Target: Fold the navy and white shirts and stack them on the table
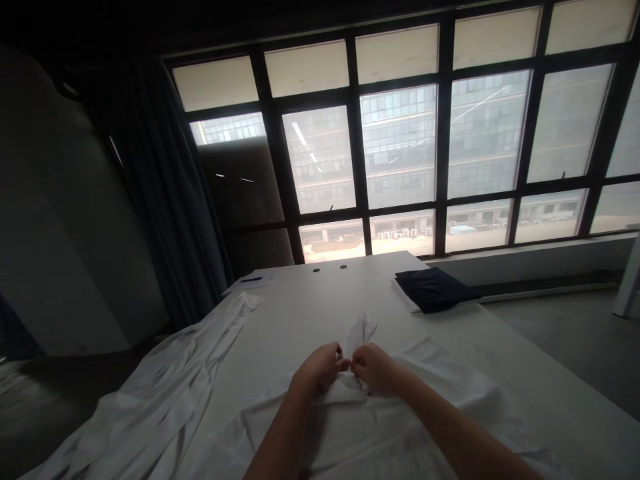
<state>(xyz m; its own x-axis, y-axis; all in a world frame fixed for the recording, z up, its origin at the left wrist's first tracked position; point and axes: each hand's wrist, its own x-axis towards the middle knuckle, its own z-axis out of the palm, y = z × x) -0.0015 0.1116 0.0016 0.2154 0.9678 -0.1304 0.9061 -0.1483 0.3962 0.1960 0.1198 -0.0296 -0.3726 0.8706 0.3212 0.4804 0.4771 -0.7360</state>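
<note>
A white shirt (440,380) lies spread on the white table (320,293) right in front of me. My left hand (317,370) and my right hand (373,367) meet at its collar area, fingertips almost touching. Both hands are closed in a pinch on the white fabric, and a pointed piece of the collar (361,328) sticks up just beyond them. What the fingertips hold besides cloth is too small to make out.
More white garments (170,393) lie heaped along the table's left side and hang over its edge. A folded dark garment (431,288) rests on a white one at the far right. A paper with a blue pen (251,279) sits far left. Large windows stand behind.
</note>
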